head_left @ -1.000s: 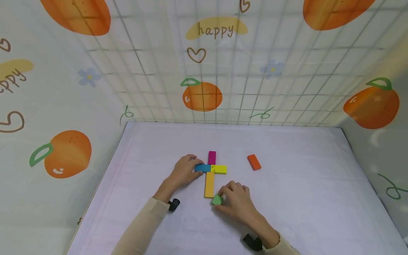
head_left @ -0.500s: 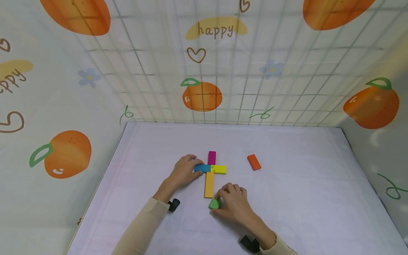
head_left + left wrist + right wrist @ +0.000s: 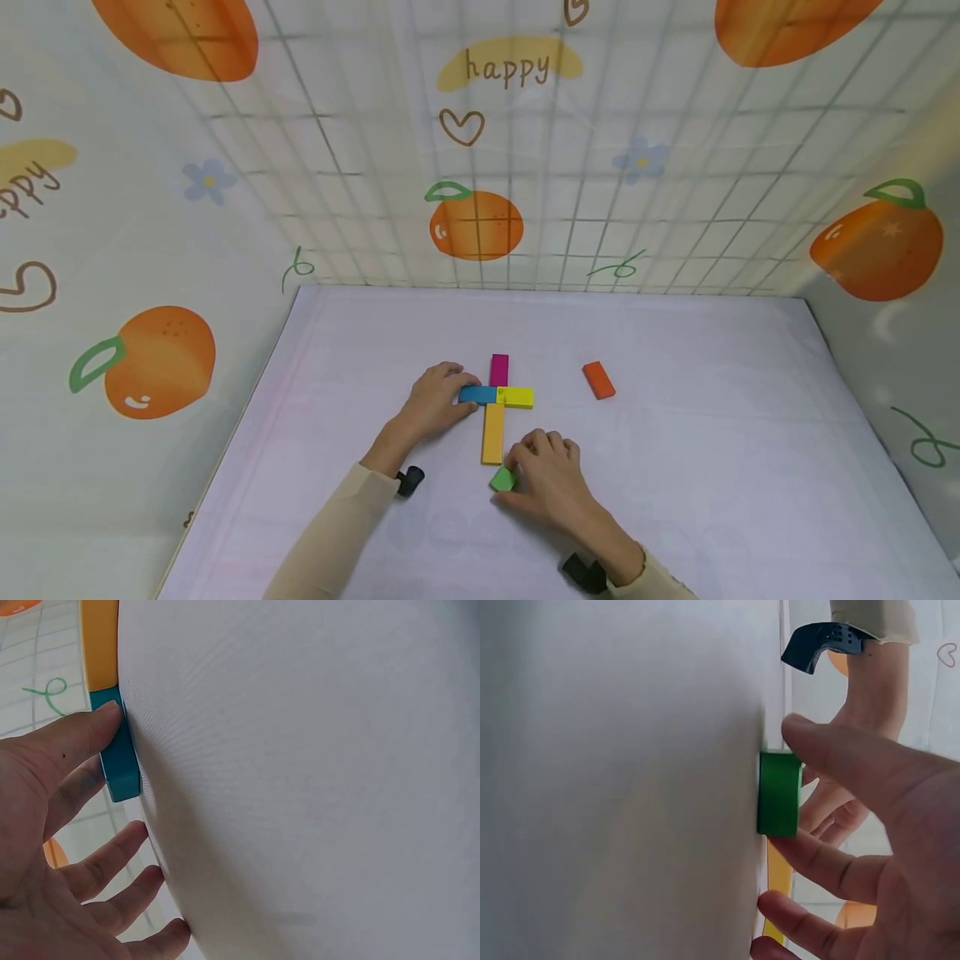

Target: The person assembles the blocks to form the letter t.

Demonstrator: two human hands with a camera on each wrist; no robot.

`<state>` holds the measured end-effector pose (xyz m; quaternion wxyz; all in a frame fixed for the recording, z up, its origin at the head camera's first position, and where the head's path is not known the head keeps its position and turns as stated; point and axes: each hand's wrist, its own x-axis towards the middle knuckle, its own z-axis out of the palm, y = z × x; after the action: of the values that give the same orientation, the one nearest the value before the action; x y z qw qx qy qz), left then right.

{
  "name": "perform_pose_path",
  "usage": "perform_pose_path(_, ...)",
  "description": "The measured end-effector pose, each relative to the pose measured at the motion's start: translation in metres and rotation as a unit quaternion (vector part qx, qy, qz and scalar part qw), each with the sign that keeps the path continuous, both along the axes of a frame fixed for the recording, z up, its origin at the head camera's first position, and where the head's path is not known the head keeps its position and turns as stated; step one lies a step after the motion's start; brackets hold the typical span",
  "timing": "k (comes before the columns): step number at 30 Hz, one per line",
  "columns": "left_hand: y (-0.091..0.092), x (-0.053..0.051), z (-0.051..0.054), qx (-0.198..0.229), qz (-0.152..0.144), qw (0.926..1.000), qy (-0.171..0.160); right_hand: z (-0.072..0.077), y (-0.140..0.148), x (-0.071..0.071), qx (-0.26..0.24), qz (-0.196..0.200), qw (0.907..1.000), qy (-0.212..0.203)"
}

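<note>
On the white tabletop my left hand [image 3: 435,400] holds a blue block [image 3: 477,395] at its left end, thumb on the near side. In the left wrist view the thumb presses the blue block [image 3: 120,750], other fingertips spread below it. The blue block meets a yellow block [image 3: 519,397], a magenta block [image 3: 499,370] and a long orange-yellow block [image 3: 492,434] in a cross shape. My right hand [image 3: 551,479] has a green block [image 3: 502,478] between thumb and index finger, just below the long block. In the right wrist view the index touches the green block [image 3: 778,793]; thumb contact is unclear.
A loose orange-red block [image 3: 598,380] lies to the right of the cross. Patterned cloth walls [image 3: 360,150] rise behind and beside the tabletop [image 3: 712,433]. A dark camera mount [image 3: 583,573] sits at the right wrist, another mount [image 3: 410,482] at the left.
My right hand has shifted slightly left with the green block, which now lies closer beneath the long block's near end. The left hand and the cross have stayed put.
</note>
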<state>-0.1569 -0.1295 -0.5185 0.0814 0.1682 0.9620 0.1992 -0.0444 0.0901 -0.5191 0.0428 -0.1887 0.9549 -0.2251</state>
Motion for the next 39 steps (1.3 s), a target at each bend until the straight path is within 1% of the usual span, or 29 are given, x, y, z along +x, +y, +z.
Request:
perform_pose_path(8, 0.0, -0.001, 0.0, -0.006, 0.0, 1.0, -0.004, 0.0, -0.002, 0.0, 0.003, -0.005, 1.0, 0.001)
perform_pose_path(16, 0.001, 0.0, 0.001, -0.008, 0.002, 0.9999, -0.007, -0.002, -0.002, 0.0, 0.005, 0.0, 0.9997, 0.025)
perform_pose_path(22, 0.001, 0.0, 0.003, -0.007, 0.001, 1.0, -0.006, -0.003, -0.002, 0.0, 0.009, 0.003, 0.9994, 0.032)
perform_pose_path(26, 0.001, 0.001, 0.003, -0.008, 0.002, 1.0, -0.005, -0.002, -0.002, 0.0, 0.01, 0.002, 0.9995, 0.029)
perform_pose_path(31, 0.002, 0.0, 0.003, -0.01, 0.002, 0.9999, -0.006, 0.002, 0.0, -0.002, -0.006, -0.005, 1.0, 0.002)
perform_pose_path(33, 0.002, 0.0, 0.003, -0.011, 0.002, 0.9999, -0.007, 0.003, 0.003, -0.002, -0.016, -0.008, 0.9998, -0.003)
perform_pose_path(39, 0.002, 0.001, 0.002, -0.009, 0.003, 0.9999, -0.008, 0.009, 0.012, -0.007, -0.025, -0.028, 0.9992, 0.008)
